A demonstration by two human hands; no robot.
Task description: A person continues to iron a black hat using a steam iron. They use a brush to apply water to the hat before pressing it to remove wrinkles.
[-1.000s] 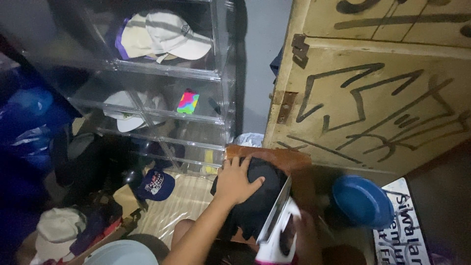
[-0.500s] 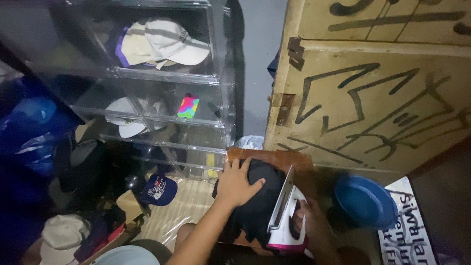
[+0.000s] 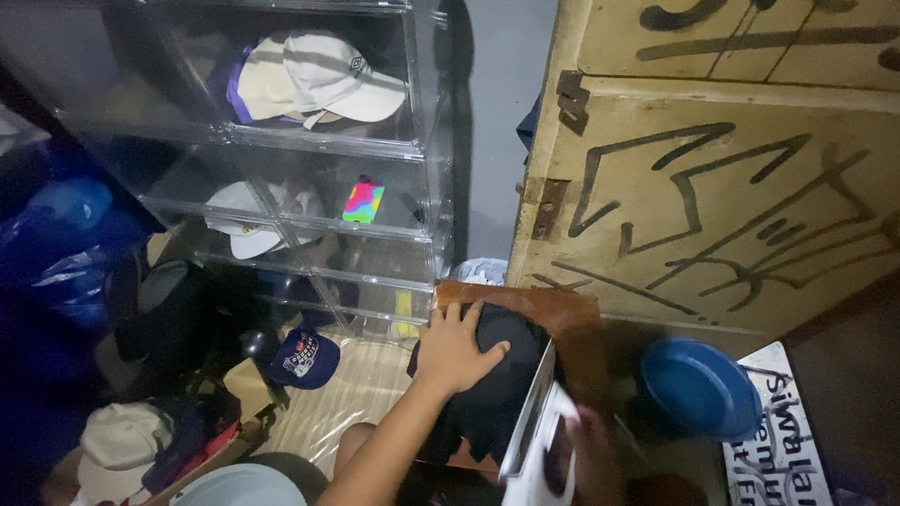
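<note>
Closest to the camera, at the bottom edge, the right hand (image 3: 600, 450) is blurred. It is wrapped around the handle of a white clothes iron (image 3: 542, 433), and the iron stands on its edge against the black cap (image 3: 497, 375). How tightly the fingers close I cannot tell, because of the blur.

Just beyond, the left hand (image 3: 455, 347) lies flat on the black cap with the fingers spread open and the thumb on the crown. It presses on the cap and grips nothing. The cap rests on a small brown wooden board (image 3: 562, 314), a little below the middle of the view.

To the right of the board is a round blue lid (image 3: 698, 386), and next to it a white sign with black letters (image 3: 773, 426). To the left, on the floor, lie a navy cap with a patch (image 3: 302, 356), a striped mat (image 3: 352, 384) and a pale cap (image 3: 122, 440).

Further back stand clear plastic drawers (image 3: 328, 150). The upper one holds white and cream caps (image 3: 323, 80), the lower one another white cap (image 3: 248, 220) and a rainbow-coloured card (image 3: 363, 201). On the right, farthest, is a yellowish wooden cabinet (image 3: 731, 178) with black painted lines and rusty hinges.
</note>
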